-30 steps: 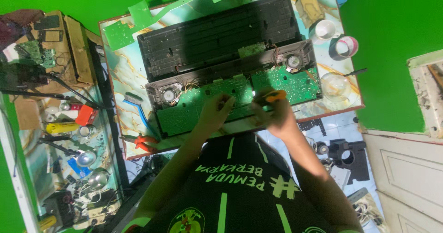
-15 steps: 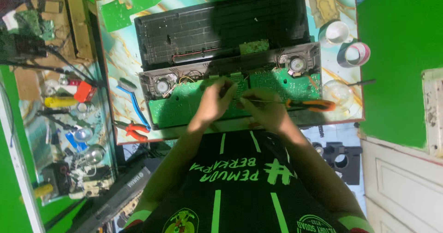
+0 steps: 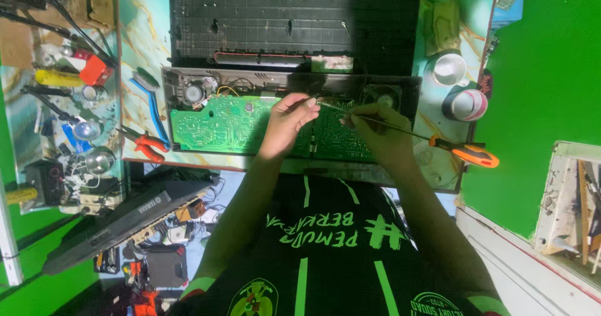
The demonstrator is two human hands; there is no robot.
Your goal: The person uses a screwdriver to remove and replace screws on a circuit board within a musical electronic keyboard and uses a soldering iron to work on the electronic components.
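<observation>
The right hand [image 3: 382,131] is curled shut around a long screwdriver [image 3: 438,139]. Its orange handle sticks out to the side, and the thin metal rod runs across so the tip reaches the top edge of the big green circuit board [image 3: 225,125]. Held that way, the hand can steer the tip to a small spot. The left hand [image 3: 285,125] rests on the board right by the tip, with its fingers [image 3: 302,105] pinched close together; it may be holding a tiny screw or wire, but that is too small to tell. The board lies flat inside an open black case [image 3: 294,84] on the counter [image 3: 141,125], with a round speaker [image 3: 194,92] at its end. The case lid [image 3: 282,25] lies just behind it, out of the way. Red pliers [image 3: 147,144] wait near the board.
</observation>
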